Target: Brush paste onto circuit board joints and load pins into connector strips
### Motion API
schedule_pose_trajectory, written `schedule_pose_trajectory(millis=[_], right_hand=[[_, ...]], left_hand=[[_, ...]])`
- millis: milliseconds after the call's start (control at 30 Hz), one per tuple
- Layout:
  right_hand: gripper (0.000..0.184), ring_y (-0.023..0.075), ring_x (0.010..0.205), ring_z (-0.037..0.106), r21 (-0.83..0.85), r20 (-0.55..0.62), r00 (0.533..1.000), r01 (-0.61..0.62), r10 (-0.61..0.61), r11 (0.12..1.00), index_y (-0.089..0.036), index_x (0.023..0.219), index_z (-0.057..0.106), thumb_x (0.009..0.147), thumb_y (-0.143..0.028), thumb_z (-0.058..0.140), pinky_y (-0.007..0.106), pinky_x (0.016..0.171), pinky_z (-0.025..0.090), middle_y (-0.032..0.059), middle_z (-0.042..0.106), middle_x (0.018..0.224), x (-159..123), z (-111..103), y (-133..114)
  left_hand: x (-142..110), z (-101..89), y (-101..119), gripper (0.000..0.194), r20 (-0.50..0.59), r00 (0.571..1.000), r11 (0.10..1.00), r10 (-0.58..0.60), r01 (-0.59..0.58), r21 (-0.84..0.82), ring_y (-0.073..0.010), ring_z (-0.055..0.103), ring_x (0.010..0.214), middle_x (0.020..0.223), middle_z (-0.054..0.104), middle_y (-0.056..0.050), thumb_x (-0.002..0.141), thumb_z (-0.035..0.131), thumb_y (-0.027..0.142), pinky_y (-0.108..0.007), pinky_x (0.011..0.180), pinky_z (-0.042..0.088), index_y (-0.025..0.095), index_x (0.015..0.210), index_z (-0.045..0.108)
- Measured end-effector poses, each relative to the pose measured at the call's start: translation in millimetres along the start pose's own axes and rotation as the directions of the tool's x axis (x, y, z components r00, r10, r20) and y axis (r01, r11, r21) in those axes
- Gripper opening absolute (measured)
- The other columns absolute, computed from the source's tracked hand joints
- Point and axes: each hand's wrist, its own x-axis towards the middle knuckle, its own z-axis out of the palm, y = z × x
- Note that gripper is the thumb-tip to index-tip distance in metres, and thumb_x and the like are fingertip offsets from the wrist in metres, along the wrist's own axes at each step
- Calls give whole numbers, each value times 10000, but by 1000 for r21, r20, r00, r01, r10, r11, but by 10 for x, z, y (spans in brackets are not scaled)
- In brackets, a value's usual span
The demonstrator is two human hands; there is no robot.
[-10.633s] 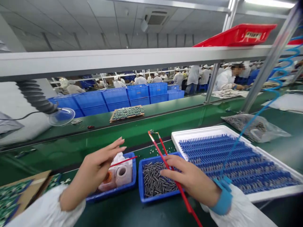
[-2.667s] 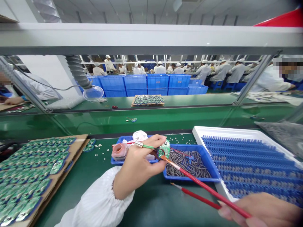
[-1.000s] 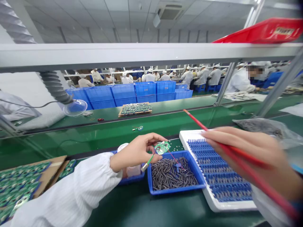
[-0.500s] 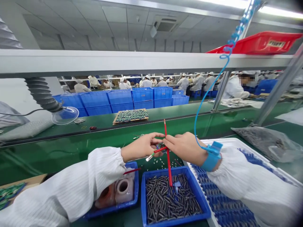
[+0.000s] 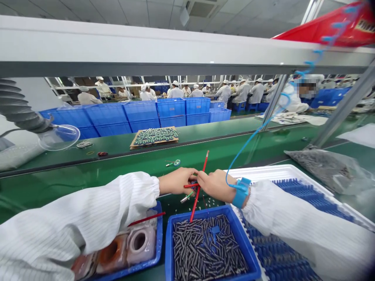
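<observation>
Hands together at the small circuit board, brushes in right fingers

Vs 1.0 s ago: right hand (image 5: pixel 215 185) was off to the right over the white foam tray (image 5: pixel 265 170); now fingertips meet the left hand (image 5: pixel 178 180). Vs 0.5 s ago: long red brush (image 5: pixel 196 203) slanted down-right, now down-left, lower end over the near rim of the blue bin (image 5: pixel 169 249) of dark metal pins.

Circuit board (image 5: pixel 193 182) sits between both hands' fingertips, mostly hidden. Left fingers curled narrow, holding it; metal cylinder (image 5: pixel 185 199) on a green wire sticks out below them. Right fingers closed on the long red brush and second red brush (image 5: pixel 188 186), which points left across the board. Can't tell if right fingers touch the board.
</observation>
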Motion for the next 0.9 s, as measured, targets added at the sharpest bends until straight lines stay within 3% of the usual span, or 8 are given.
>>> schedule_pose_trajectory(millis=[100,267,400,533,633,733,833,900], right_hand=[[44,147,655,539,-34,53,998,30,-28,999,-74,1073,577,1070,-110,602,207,595,527,48,509,914,-30,72,54],[117,190,663,550,-54,52,996,71,-68,996,-105,1078,587,985,-37,608,231,505,461,41,500,921,-183,105,175],[249,191,675,548,-43,-19,999,44,-45,998,-109,1109,578,891,0,626,238,448,330,47,506,934,-369,153,296],[325,196,697,535,-2,-164,986,4,-4,1000,-89,1137,528,825,-14,583,242,448,252,57,503,972,-646,244,455],[270,203,666,517,32,-307,951,-33,41,999,-83,1130,493,888,-21,391,275,460,262,63,495,956,-905,233,567],[349,200,613,495,86,-414,906,-59,90,995,-91,1114,478,1014,-10,154,314,461,285,57,500,929,-1158,140,619],[398,195,649,527,277,-448,873,-71,194,958,-113,1157,487,1167,-206,100,322,493,356,51,525,991,-1365,57,593],[396,202,784,572,478,-446,836,-80,320,875,-156,1189,509,1200,-341,158,316,588,443,48,529,1084,-1486,39,548]], left_hand=[[53,24,-51,587,60,998,999,-27,24,49,-228,690,822,933,772,-39,554,713,79,-263,667,482,140,1127,605],[114,-126,-345,751,82,991,991,-105,98,90,-244,672,1017,1225,689,-113,555,740,86,-297,818,495,165,1272,529],[202,-374,-711,670,49,988,984,-145,139,110,-255,573,1226,1315,633,-110,586,714,69,-327,951,460,185,1229,565],[253,-591,-1118,599,-77,979,966,-188,199,166,-238,492,1307,1421,533,-122,757,669,180,-374,1036,417,181,1326,482],[242,-734,-1408,495,-160,953,915,-258,294,276,-282,527,1243,1373,542,-138,862,638,310,-502,1026,424,162,1314,501],[336,-851,-1587,411,-222,925,838,-309,375,396,-287,555,1172,1320,553,-118,900,603,351,-542,980,451,172,1266,547],[679,-852,-1605,383,-263,923,790,-280,377,483,-290,521,1208,1366,512,-114,908,592,332,-542,998,435,189,1261,551],[1013,-761,-1552,393,-260,940,788,-223,331,520,-296,498,1235,1399,483,-114,912,587,324,-551,1016,418,196,1280,539]])
